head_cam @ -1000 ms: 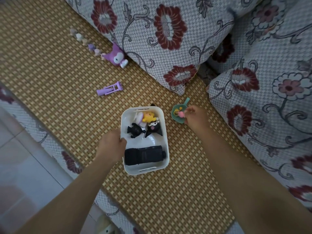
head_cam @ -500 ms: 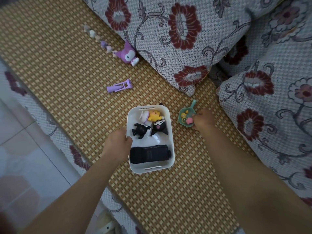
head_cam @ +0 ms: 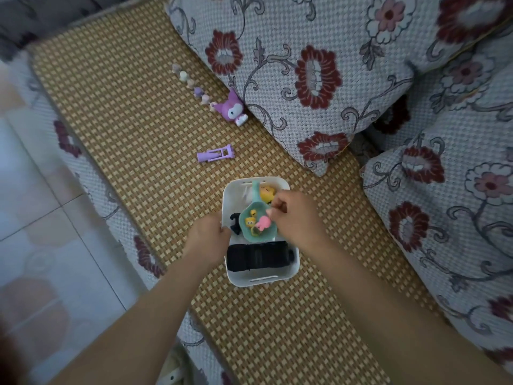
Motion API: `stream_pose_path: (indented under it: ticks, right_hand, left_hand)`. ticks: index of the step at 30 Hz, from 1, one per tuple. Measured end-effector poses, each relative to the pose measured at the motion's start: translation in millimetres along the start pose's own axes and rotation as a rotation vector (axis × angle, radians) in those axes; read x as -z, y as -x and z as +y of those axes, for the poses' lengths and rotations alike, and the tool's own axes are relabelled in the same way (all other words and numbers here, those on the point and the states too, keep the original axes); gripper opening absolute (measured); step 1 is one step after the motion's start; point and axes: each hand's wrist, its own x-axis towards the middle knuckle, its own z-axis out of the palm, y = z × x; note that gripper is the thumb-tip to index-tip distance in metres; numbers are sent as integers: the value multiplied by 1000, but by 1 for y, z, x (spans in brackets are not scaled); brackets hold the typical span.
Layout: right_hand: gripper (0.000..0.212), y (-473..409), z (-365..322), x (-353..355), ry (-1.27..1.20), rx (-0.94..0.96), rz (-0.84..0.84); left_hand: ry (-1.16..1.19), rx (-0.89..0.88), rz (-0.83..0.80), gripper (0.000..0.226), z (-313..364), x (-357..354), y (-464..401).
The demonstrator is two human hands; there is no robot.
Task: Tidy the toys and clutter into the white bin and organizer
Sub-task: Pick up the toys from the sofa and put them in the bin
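Note:
A white bin (head_cam: 294, 262) sits on the woven mat, holding a yellow figure (head_cam: 267, 193), a black figure partly hidden, and a black box (head_cam: 258, 257). My left hand (head_cam: 206, 237) grips the bin's left rim. My right hand (head_cam: 297, 218) holds a small teal dish (head_cam: 258, 227) over the bin; tiny yellow and pink toys lie in the dish. On the mat farther away lie a purple plush figure (head_cam: 231, 111), a row of several tiny figurines (head_cam: 191, 83) and a purple plastic piece (head_cam: 216, 154).
Large floral cushions (head_cam: 305, 65) border the mat at the back and right. The woven mat (head_cam: 125, 120) ends at a floral sofa edge on the left, with tiled floor (head_cam: 41, 218) beyond. A pale object (head_cam: 172, 373) lies at the bottom edge.
My right hand has lifted the teal dish from the mat beside the bin and carried it left over the bin. My left hand has stayed on the bin's rim.

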Motion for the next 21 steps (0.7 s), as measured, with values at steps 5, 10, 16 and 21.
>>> stream_pose_path:
  ticks: [5,10,16,21]
  right_hand:
    - [18,-8,-25,-30,82,28,-39]
    - [17,-13,-43,-49,107,55,-113]
    - [19,-35,-44,-44,189,141,76]
    - [5,-76,-7,-39,273,-42,137]
  left_hand:
    - [12,-6,35,31,-5,5,8]
    - [38,39,47,13,-27,19,13]
    - [29,84,54,27,-52,35,10]
    - [24,94,81,33,-65,49,0]
